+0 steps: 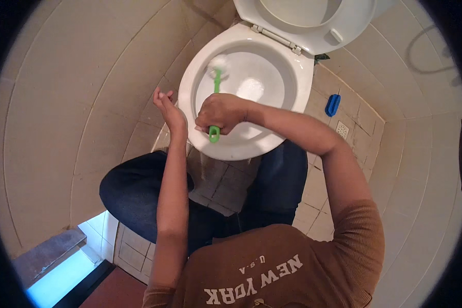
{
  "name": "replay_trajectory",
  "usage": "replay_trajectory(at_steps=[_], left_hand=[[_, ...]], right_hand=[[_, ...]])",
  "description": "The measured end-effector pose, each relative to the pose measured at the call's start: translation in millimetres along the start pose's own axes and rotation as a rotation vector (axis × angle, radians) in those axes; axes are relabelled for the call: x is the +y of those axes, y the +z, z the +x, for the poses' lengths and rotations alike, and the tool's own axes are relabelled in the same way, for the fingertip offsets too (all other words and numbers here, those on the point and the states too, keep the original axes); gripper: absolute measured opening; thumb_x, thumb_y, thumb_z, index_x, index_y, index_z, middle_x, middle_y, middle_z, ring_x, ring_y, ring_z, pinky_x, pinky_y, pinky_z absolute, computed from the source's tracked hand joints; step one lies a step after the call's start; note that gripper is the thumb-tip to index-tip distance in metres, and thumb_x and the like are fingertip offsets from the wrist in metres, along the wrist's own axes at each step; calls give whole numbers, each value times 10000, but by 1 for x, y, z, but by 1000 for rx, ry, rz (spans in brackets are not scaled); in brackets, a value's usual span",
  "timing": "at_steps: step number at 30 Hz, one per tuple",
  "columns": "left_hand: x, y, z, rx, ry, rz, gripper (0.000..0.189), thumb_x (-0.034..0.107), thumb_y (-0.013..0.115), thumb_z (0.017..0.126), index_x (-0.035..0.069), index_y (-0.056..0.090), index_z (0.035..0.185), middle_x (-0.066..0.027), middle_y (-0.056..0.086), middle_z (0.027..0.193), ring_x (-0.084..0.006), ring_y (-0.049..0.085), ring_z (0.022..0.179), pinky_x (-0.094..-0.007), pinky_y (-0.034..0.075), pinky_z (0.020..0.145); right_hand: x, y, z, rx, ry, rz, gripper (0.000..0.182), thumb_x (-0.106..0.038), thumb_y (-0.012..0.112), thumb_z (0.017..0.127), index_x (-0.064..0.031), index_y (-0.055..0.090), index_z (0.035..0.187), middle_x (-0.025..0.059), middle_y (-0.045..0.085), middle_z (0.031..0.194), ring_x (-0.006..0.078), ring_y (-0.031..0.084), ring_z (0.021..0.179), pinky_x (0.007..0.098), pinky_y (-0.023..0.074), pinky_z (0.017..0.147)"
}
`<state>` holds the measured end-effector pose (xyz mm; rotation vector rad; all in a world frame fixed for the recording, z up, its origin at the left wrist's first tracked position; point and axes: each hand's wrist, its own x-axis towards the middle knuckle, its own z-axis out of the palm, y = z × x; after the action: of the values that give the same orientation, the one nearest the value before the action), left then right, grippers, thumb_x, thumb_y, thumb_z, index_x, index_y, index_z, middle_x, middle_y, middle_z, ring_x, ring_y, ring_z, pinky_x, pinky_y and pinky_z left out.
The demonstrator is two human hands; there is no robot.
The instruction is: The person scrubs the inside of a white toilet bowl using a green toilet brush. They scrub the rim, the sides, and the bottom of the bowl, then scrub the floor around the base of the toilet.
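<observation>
My right hand (224, 112) is closed around the green handle of a toilet brush (217, 81), over the front left part of a white toilet bowl (303, 82). The brush's round white head, somewhat blurred, lies against the inner left side of the bowl. The looped end of the handle sticks out below my fist. My left hand (169, 107) is at the bowl's outer left side, fingers bent and apart, with nothing in it; whether its wrist touches the rim I cannot tell. The toilet seat and lid (315, 36) are raised at the back.
A blue scrubbing brush (332, 105) lies on the tiled floor right of the toilet, near a floor drain (342, 130). Tiled walls stand close on both sides. My bent knees flank the front of the bowl. At the lower left is a red mat (113, 288) beside a dark edge.
</observation>
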<state>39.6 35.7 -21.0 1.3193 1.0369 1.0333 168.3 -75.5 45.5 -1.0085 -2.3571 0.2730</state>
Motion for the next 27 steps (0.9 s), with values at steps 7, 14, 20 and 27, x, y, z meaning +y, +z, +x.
replay_trajectory(at_steps=[7,14,20,27], left_hand=[[3,-8,-5,40,112,113,487,386,247,994,57,312,1347,-205,501,1160,-290,461,1107,-395,287,997],[0,4,-7,13,161,132,475,362,250,997,45,313,1345,-206,505,1153,-298,471,1097,-399,303,975],[1,3,2,19,191,145,482,369,252,997,45,312,1349,-210,507,1149,-300,484,1079,-401,314,964],[15,4,-6,39,135,279,506,395,228,995,49,307,1356,-229,519,1175,-330,488,1086,-416,297,976]], right_hand=[[-2,-55,-65,-43,377,-155,151,-160,632,693,-70,513,669,102,552,586,331,580,579,455,445,536],[33,-15,-32,-143,99,-155,193,-134,656,618,-101,501,729,86,555,653,298,589,633,422,459,552],[-27,29,27,89,-314,274,160,-148,633,733,-73,495,704,75,575,659,263,604,616,376,473,532],[-70,-35,-32,574,88,309,267,-120,639,777,-61,458,590,89,448,539,289,509,488,405,379,459]])
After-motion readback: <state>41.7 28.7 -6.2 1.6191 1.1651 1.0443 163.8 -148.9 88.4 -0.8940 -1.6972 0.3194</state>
